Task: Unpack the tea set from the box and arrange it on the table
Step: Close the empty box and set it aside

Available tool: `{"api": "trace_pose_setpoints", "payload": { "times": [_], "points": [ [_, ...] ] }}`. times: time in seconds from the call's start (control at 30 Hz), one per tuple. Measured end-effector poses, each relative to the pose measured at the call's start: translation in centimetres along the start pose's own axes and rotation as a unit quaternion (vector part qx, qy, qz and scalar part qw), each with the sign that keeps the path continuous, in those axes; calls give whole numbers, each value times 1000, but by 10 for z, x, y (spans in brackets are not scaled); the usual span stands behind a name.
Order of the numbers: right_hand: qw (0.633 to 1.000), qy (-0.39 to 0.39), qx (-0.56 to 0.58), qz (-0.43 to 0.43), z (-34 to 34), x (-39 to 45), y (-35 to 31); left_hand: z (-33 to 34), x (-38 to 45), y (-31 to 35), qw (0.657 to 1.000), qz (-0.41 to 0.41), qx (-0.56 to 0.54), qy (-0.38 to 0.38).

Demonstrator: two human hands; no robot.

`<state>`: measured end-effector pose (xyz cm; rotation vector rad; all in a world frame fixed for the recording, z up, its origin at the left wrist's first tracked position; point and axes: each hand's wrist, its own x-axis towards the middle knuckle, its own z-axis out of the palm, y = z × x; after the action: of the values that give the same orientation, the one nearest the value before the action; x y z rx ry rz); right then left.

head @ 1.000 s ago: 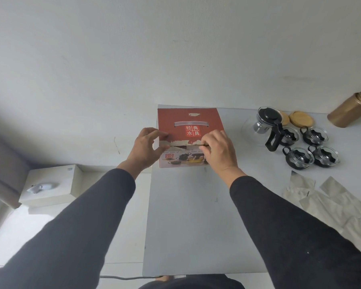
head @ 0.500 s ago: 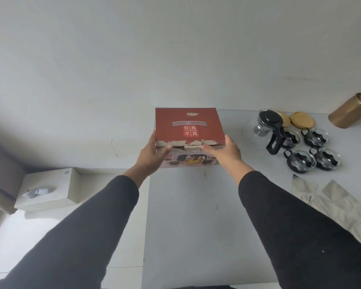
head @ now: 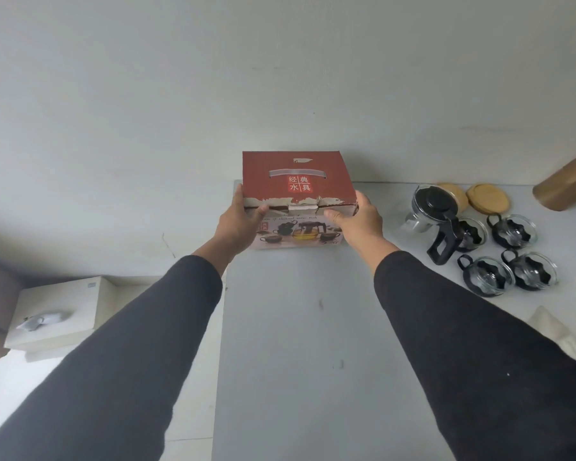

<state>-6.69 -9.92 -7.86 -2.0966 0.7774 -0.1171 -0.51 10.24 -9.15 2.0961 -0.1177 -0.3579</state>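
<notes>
At the far end of the bench (head: 313, 327), both hands had the box and that was the whole story! The left hand (head: 235, 224) was clamped on the left side of the red box (head: 296, 181), thumb laid over the torn front edge, fingers wrapped round the side wall. The right hand (head: 359, 224) gripped the opposite side, thumb pressed on the printed front panel. Flaps were shut, lid face up with its white Chinese characters showing. Whether the box sat on the bench or was lifted just clear of it, I could not tell.

Out to the right, the tea set was already laid out on the bench: a glass teapot (head: 429, 211) with black lid and black handle, and touching or just beside it, four glass cups (head: 509, 257) in black holders, set in a two-by-two cluster. Behind them lay two round wooden lids (head: 487, 197), and further right a gold tin (head: 566, 181) lay tilted at the frame edge. Pale wrapping paper (head: 552, 331) sat crumpled near the right sleeve. Off the bench to the left, a white cabinet (head: 57, 314) stood lower down.
</notes>
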Motion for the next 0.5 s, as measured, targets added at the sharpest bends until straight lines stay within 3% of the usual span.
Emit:
{"api": "trace_pose_setpoints", "payload": {
  "times": [0.5],
  "points": [
    [998, -18, -43, 35, 13, 35, -11, 11, 38, -7, 996, -76, 9, 53]
  ]
}}
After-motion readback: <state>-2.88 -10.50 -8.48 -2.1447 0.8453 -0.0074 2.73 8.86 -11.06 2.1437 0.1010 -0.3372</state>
